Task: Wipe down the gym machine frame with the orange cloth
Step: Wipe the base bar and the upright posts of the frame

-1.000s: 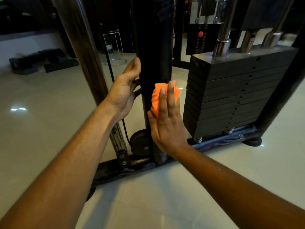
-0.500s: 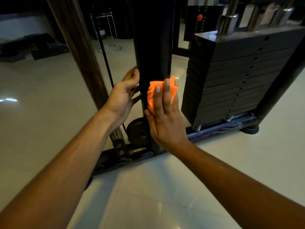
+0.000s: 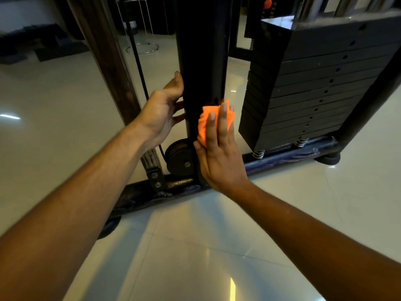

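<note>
At the far left, dark low blocks (image 3: 32, 44) lie on the glossy pale tiled floor (image 3: 54, 101). Next comes a slanted, worn dark-brown metal bar (image 3: 108, 61) of the gym machine, bolted at its foot to the black base rail (image 3: 152, 192). Just beside it a thin black cable (image 3: 138, 68) runs down to a round dark pulley wheel (image 3: 180, 158) near the rail. Behind the cable, a chrome wire stand (image 3: 142, 25) sits on the floor farther back.

The left hand (image 3: 161, 111) rests against the left side of the tall black upright post (image 3: 201, 51) of the frame, thumb straight up along the post's edge and fingers reaching behind it; how far they curl I cannot tell.

The right hand (image 3: 219, 153) lies flat, fingers straight and close together, pressing the crumpled bright orange cloth (image 3: 205, 124) against the lower front-right face of that post, above the pulley. The cloth peeks out above and left of the fingertips.

To the right stands a stack of black rectangular weight plates (image 3: 314, 88) with pin holes, sitting on small coil springs (image 3: 259, 154) over the base rail, which ends at a black rubber foot (image 3: 327, 158).
</note>
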